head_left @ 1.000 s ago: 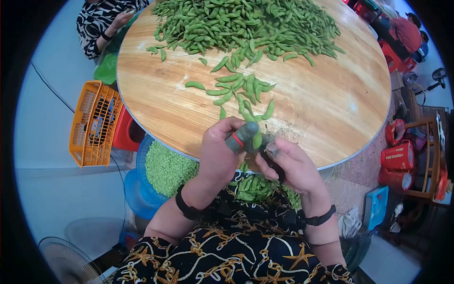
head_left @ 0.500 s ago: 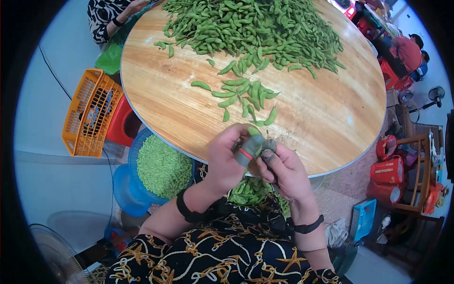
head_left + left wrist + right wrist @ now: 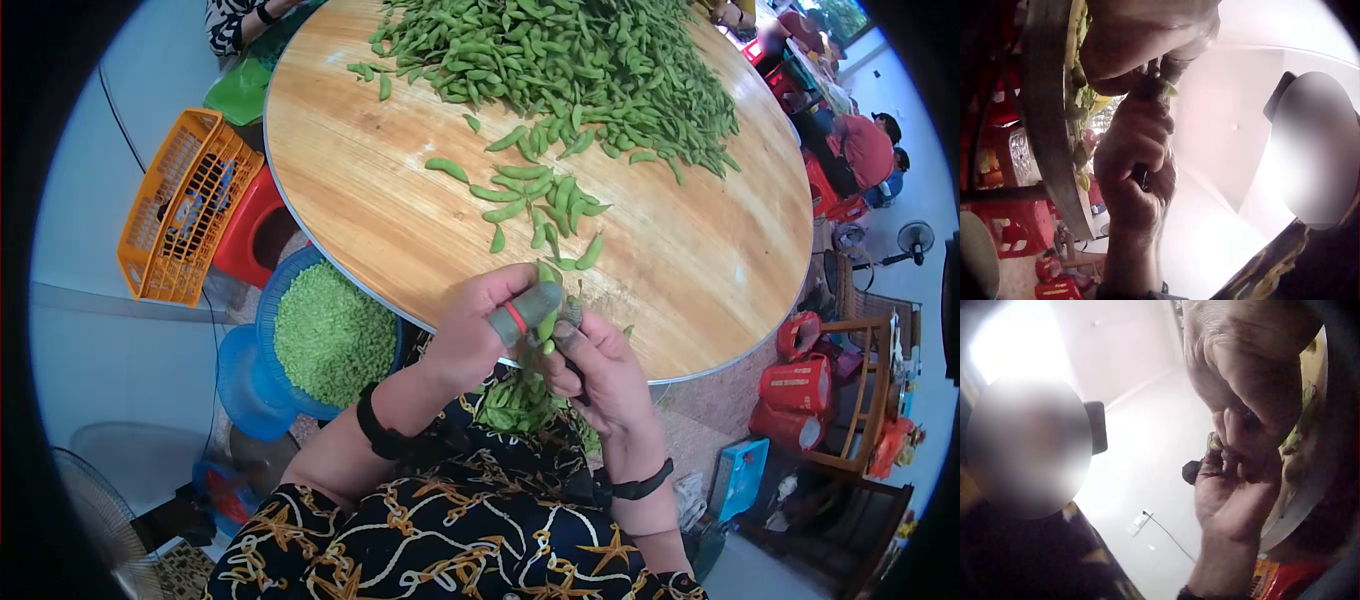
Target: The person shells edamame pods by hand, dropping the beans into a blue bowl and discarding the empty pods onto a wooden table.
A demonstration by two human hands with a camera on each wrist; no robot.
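Note:
Over the near table edge, my left hand pinches a green soybean pod between thumb and fingers. A grey-green cover with a red band sits on its thumb. Close against the pod's lower end is my right hand, with a dark-stained thumb. Its fingers curl round a slim dark thing, mostly hidden in the fist; I cannot tell its kind. Several loose pods lie just beyond the hands, before a big heap of pods.
Shelled green beans fill a blue basin left of the round wooden table. Green pods or husks lie at my lap. An orange crate on a red stool stands left; red bags are at right.
The view has shifted, bringing the table's far side lower. The pod between my hands has changed position and angle; both hands stay close together at the table edge.

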